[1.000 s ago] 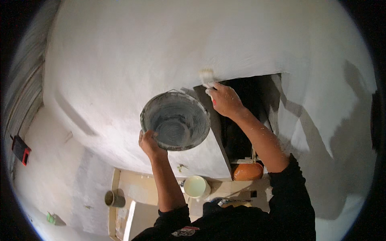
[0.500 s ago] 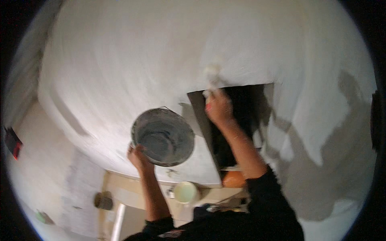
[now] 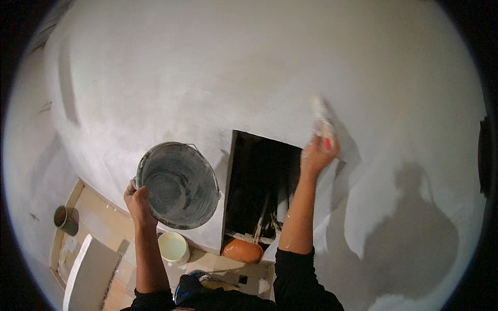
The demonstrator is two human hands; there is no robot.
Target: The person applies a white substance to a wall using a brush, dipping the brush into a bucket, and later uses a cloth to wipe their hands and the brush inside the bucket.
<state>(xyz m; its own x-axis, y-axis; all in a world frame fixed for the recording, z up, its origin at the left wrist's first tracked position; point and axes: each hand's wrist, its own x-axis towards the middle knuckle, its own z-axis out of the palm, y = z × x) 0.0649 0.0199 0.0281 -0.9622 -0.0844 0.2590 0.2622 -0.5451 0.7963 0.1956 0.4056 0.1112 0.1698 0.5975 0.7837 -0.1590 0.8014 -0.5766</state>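
Note:
My left hand (image 3: 138,202) grips the rim of a dark grey bucket (image 3: 204,173), thumb over the edge and fingers outside. The bucket is tipped toward me, so its smeared inside shows; a thin wire handle stands at its upper right. Raised to the right, my right hand (image 3: 318,157) is closed round a paintbrush (image 3: 322,120) with a pale, red-marked handle. The brush points up against the whitish wall (image 3: 218,78), its tip blurred by motion. Whether the bristles touch the wall I cannot tell.
A dark rectangular opening (image 3: 254,173) in the wall lies between my arms, with sticks inside. Below it sits an orange rounded object (image 3: 243,251). On the tiled floor stand a pale bucket (image 3: 174,249) and a small grey bucket (image 3: 66,220). A white panel (image 3: 91,269) rises at lower left.
The brush and my right hand have moved right, off the opening's top edge onto the wall beside it. The bucket in my left hand sits further left in view; the whole view has shifted.

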